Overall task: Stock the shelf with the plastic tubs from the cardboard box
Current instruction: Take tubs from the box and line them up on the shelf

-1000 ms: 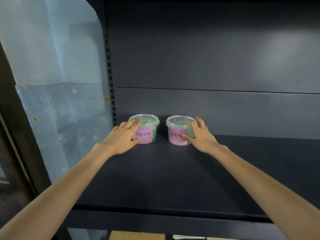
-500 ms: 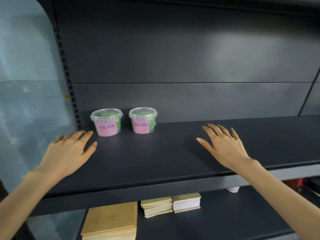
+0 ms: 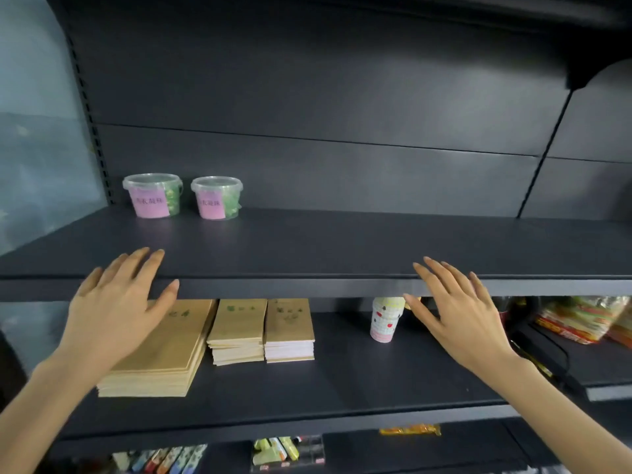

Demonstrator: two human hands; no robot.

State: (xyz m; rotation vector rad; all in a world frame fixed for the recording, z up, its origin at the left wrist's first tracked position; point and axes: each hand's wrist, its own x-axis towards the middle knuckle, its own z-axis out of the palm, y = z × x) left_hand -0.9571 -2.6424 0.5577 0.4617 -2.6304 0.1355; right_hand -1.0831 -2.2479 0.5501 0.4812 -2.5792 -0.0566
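At the far left the left grip [image 3: 116,316] is hovering flat and wide, fingers straight and spread, holding nothing. Its fingertips are overlapping the front edge of the dark shelf [image 3: 342,244]. Up behind it, at the shelf's back-left corner, the left tub [image 3: 152,196] and the right tub [image 3: 216,199] are standing upright side by side, near each other but not touching. Each is showing a clear lid, green contents and a pink label with dark Chinese characters, appearing to read 洗衣凝珠, though the print is soft. Both tubs are sitting well apart from either grip. The left tub is lying nearest the left grip, and the right grip is hanging far off to their right.

On the lower shelf [image 3: 342,388], 3 stacks of tan notebooks [image 3: 237,331] are lying flat, their faint green writing too small to read. A patterned paper cup [image 3: 384,319] is standing to their right. The right grip [image 3: 461,313] is likewise hanging wide, fingers straight, holding nothing, its fingertips reaching the shelf's front edge. Colourful snack packets [image 3: 581,319] are lying at the far right.

Compared with 0.5 s ago, both grips are sitting further back, at the shelf's front edge, while the 2 tubs are staying where they were.
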